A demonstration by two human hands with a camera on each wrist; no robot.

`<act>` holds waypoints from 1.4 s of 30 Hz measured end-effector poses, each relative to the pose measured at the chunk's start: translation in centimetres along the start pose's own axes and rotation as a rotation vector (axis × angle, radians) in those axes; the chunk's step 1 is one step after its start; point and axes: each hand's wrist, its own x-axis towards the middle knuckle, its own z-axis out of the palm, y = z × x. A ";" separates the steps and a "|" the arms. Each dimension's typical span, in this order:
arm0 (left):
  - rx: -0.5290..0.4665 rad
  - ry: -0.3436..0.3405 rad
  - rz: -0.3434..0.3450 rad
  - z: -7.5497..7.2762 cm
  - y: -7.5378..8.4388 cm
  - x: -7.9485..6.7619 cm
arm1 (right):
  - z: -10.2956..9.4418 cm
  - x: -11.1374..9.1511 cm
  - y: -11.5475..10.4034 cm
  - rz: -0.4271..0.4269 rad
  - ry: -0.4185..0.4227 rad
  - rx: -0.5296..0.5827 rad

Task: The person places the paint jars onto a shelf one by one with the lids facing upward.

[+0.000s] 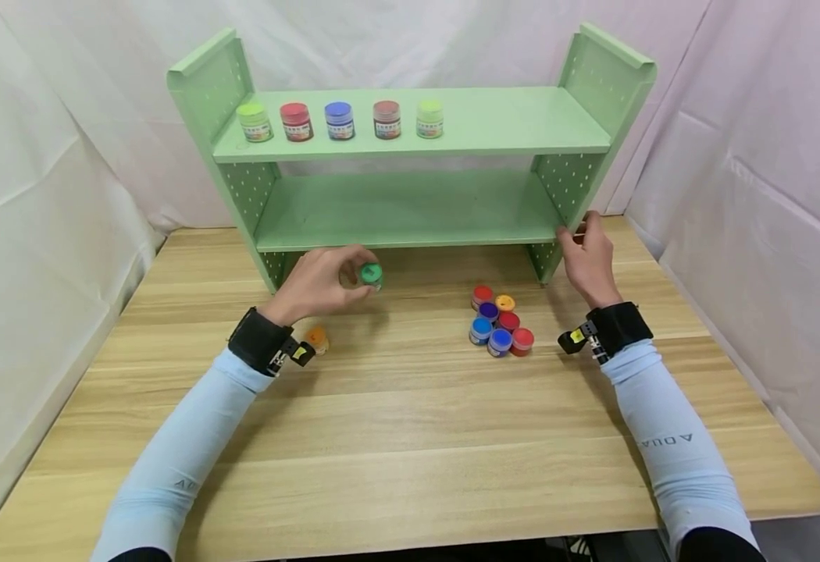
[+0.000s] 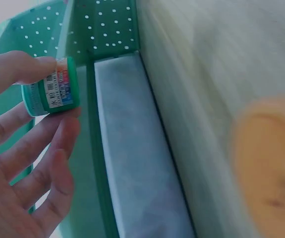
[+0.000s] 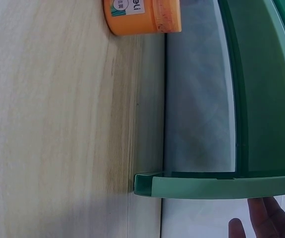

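My left hand point(image 1: 327, 279) pinches a small paint jar with a green lid point(image 1: 371, 273) between thumb and fingers, just in front of the green shelf's point(image 1: 410, 207) lower tier. In the left wrist view the green jar point(image 2: 53, 89) lies tilted on its side, its label showing. My right hand point(image 1: 590, 265) grips the shelf's right side panel near the lower tier. In the right wrist view its fingers point(image 3: 266, 218) touch the panel's outer face; the thumb is mostly hidden there. An orange-lidded jar point(image 1: 317, 339) stands on the table by my left wrist.
On the upper tier several jars stand in a row, among them a blue one point(image 1: 340, 121) and a red one point(image 1: 296, 122). A cluster of jars with red, blue and orange lids point(image 1: 500, 342) stands on the wooden table point(image 1: 396, 453). White cloth point(image 1: 65, 195) hangs around it.
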 end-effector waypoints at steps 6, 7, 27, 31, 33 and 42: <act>0.006 0.034 0.056 -0.7 0.8 1.9 | 0.0 0.0 0.1 -0.008 0.007 -0.001; 0.010 0.044 0.066 -0.7 1.0 2.2 | 0.0 0.1 0.1 -0.010 0.009 -0.002; 0.139 0.245 0.222 -3.7 6.9 11.0 | 0.0 0.1 0.0 -0.007 -0.010 0.021; 0.164 0.280 0.226 -4.4 7.8 12.5 | -0.1 0.1 -0.1 -0.008 -0.006 0.014; 0.170 0.292 0.224 -4.7 8.1 13.2 | -0.1 0.1 0.0 -0.008 -0.005 0.012; 0.187 0.349 0.219 -5.5 8.8 15.2 | -0.1 0.0 0.1 -0.007 -0.004 0.005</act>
